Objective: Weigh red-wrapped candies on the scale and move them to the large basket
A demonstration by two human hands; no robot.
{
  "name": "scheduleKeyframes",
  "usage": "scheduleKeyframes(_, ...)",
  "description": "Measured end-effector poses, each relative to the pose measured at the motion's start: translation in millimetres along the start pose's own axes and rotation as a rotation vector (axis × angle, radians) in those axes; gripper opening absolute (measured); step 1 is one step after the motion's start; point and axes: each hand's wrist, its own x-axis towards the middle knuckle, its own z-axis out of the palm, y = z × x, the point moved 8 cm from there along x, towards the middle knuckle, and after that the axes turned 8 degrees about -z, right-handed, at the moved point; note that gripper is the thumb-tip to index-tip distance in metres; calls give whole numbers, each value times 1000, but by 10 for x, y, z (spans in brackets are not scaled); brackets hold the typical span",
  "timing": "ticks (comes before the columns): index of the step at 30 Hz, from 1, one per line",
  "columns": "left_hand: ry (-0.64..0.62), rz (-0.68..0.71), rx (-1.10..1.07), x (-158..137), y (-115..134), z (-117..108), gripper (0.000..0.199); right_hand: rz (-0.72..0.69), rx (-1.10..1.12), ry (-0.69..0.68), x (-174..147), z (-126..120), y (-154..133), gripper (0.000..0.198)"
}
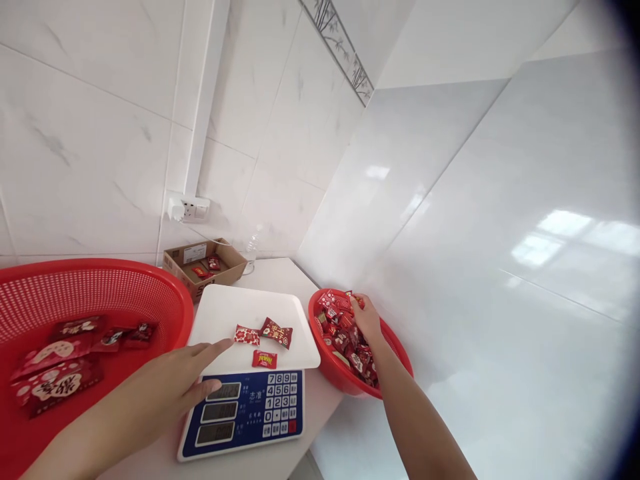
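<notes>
My left hand reaches over the left side of the scale, index finger stretched out and thumb apart, holding nothing. Its fingertip is close to a small red-and-white packet on the white weighing pan. A darker red packet and a small bright red candy lie beside it. My right hand is at the far side of the round red basket, its fingers closed on a red-and-yellow wrapped candy. Beneath that hand lie many red-wrapped candies.
A big red perforated basket with several red packets stands on the left. Behind the scale are an open cardboard box holding red packets and a clear plastic bottle. A wall socket sits above; tiled walls bound the white table.
</notes>
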Motion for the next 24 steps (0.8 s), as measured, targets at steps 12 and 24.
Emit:
scheduleKeyframes(12, -84, -69, 20, -59, 104, -65, 53, -397, 270, -425, -800, 586, -1541, 32)
scheduleKeyframes(24, -128, -67, 25, -69, 125, -30, 53, -523, 165, -632, -1137, 868, -1899, 36)
